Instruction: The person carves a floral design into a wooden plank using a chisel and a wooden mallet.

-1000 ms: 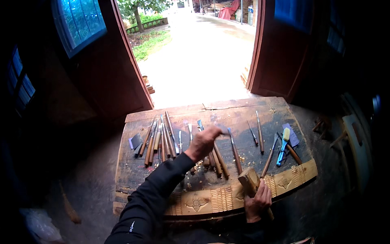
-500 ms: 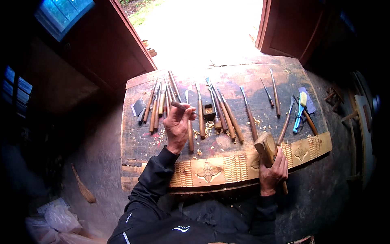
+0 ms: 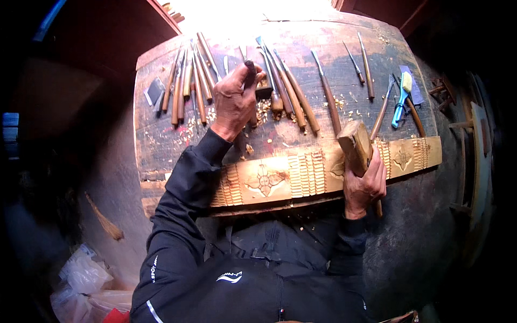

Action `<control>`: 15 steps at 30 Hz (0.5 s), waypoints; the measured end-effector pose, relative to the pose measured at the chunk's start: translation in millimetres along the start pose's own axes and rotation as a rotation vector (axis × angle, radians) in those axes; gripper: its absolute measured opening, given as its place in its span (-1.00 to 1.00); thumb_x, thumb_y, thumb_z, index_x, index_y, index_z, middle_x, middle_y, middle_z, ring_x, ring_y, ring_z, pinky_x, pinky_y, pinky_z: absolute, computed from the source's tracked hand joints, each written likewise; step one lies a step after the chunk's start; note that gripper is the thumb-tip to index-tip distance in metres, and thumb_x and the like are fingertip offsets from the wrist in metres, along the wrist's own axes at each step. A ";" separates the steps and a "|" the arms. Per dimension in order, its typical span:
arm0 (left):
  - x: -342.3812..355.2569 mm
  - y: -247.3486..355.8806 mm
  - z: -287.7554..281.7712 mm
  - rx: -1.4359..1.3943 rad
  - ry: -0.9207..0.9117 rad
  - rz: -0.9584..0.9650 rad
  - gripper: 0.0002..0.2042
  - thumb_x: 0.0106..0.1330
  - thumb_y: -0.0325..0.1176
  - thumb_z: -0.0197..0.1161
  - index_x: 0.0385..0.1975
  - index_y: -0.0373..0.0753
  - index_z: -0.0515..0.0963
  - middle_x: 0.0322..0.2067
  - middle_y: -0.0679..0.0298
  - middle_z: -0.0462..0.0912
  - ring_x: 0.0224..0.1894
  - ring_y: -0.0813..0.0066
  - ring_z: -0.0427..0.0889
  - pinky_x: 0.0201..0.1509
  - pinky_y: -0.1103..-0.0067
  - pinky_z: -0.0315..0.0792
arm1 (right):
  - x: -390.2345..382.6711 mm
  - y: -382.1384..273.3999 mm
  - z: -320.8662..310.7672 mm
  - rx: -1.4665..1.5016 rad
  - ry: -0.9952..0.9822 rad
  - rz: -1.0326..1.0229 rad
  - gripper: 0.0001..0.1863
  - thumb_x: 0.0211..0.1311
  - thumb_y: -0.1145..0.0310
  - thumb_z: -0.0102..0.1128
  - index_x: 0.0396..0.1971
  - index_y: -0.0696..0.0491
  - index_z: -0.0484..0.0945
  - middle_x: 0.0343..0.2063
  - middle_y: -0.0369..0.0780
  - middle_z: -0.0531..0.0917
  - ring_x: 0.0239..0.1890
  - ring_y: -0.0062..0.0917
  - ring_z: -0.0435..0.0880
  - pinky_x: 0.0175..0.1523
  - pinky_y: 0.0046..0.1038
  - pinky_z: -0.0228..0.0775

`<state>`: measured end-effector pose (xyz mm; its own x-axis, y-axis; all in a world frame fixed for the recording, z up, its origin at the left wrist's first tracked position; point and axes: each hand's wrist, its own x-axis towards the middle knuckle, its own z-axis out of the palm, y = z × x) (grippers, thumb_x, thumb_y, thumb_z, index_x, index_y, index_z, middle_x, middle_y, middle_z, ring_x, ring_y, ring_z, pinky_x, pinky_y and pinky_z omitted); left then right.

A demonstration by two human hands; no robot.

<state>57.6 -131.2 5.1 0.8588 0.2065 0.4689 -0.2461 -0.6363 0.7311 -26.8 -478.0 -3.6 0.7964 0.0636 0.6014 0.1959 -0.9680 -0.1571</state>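
The left hand holds a dark wooden-handled tool at ten o'clock from the middle of the carved wooden board, which lies along the workbench's six o'clock edge. The right hand grips a wooden mallet by its handle toward the board's three o'clock.

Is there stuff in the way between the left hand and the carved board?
A little: a brown handle shows by the left hand, then loose chips lie before the carved board. The left sleeve may hide more.
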 end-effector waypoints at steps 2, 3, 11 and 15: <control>-8.9 21.3 -6.6 0.150 0.066 0.193 -0.85 0.57 -0.54 0.33 0.05 -0.35 0.72 -0.18 0.07 0.88 -0.12 0.27 0.89 -0.05 0.43 0.73 | -4.4 0.5 2.2 0.019 0.003 0.005 -0.25 0.13 0.23 0.69 0.33 0.10 0.61 -0.03 -0.10 0.78 -0.01 -0.07 0.79 0.03 -0.13 0.66; -17.8 40.1 -8.0 0.143 0.086 0.188 -0.78 0.56 -0.58 0.31 0.12 -0.34 0.71 -0.18 0.07 0.88 -0.12 0.25 0.89 -0.04 0.41 0.73 | -3.9 3.6 -1.7 0.031 -0.018 0.012 -0.26 0.16 0.24 0.72 0.33 0.11 0.62 -0.01 -0.07 0.80 0.02 -0.03 0.81 0.09 -0.13 0.69; -156.3 134.4 37.3 -0.195 -0.134 0.384 -0.55 0.40 -0.37 0.50 0.29 -0.20 0.71 -0.28 0.32 0.77 -0.44 0.48 0.70 -0.40 0.53 0.57 | -47.3 21.3 -59.9 0.541 0.137 0.517 -0.47 0.38 0.41 0.60 0.24 0.33 0.64 0.02 -0.08 0.82 -0.05 -0.39 0.81 0.06 -0.36 0.68; -167.8 134.0 66.5 -0.170 -0.098 0.371 -0.58 0.31 -0.26 0.57 0.15 -0.17 0.75 -0.46 0.41 0.51 -0.53 0.53 0.55 -0.51 0.50 0.36 | -59.3 26.2 -78.3 0.820 -0.051 0.787 -0.59 0.48 0.46 0.43 0.21 0.30 0.60 0.00 -0.10 0.78 -0.18 -0.53 0.74 -0.12 -0.49 0.61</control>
<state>-89.6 -300.6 -8.6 0.7346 -0.0903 0.6724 -0.6103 -0.5210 0.5967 -113.6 -526.1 18.0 0.8826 -0.4633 0.0797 -0.0685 -0.2945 -0.9532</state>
